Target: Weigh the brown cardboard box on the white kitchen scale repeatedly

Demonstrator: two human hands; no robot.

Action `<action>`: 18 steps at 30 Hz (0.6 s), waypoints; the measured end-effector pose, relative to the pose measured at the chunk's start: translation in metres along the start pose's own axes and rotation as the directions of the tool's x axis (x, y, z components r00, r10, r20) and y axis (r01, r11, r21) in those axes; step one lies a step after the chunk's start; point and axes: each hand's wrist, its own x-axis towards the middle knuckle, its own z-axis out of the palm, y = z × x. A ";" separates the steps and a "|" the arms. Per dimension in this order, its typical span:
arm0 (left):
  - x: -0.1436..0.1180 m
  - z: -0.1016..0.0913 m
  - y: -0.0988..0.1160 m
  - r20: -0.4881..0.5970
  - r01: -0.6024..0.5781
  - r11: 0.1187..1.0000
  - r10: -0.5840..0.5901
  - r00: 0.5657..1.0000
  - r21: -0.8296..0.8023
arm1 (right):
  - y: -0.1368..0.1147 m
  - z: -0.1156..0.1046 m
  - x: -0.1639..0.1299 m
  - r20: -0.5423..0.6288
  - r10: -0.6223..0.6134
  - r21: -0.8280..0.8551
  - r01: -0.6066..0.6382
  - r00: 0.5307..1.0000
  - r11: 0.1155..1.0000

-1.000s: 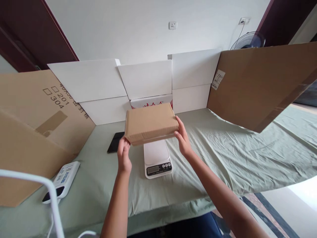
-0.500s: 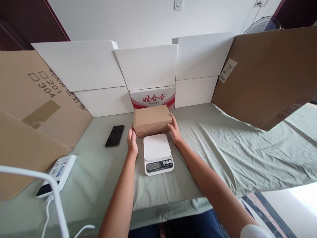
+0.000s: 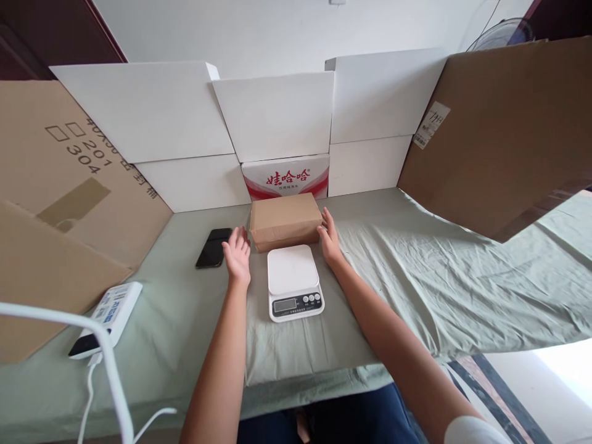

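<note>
Cardboard box [image 3: 285, 219] toward the green surface's [image 3: 180, 320] back edge, white wall [image 3: 272, 34] beyond, my left fingers [image 3: 237, 239] and right fingers [image 3: 328, 219] kinda spread either side.

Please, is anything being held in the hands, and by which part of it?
Nothing appears held: the small brown box rests on the green cloth, the left hand open beside it, the right hand at its right end, contact there unclear.

A scale [image 3: 295, 271] is sitting mid-desk [image 3: 185, 333], with a small box [image 3: 284, 216] lying just behind it. A phone [image 3: 213, 248] is resting left of the small box; farther left, nearer the front, a power strip [image 3: 108, 317] is lying. Stacked cartons [image 3: 272, 117] are standing behind, larger ones flanking both sides.
</note>
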 end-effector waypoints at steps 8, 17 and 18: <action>0.001 0.005 -0.003 0.072 0.063 0.998 -0.062 0.995 -0.007 | -0.012 0.005 -0.001 0.116 0.013 -0.041 -0.009 0.993 0.999; 0.000 0.012 -0.002 0.139 0.001 1.000 0.002 0.990 -0.020 | -0.005 0.003 -0.002 0.055 -0.145 -0.082 0.150 0.988 0.985; 0.000 0.012 -0.001 0.138 -0.002 1.000 0.006 0.990 -0.024 | -0.007 0.003 -0.003 0.054 -0.166 -0.106 0.171 0.985 0.980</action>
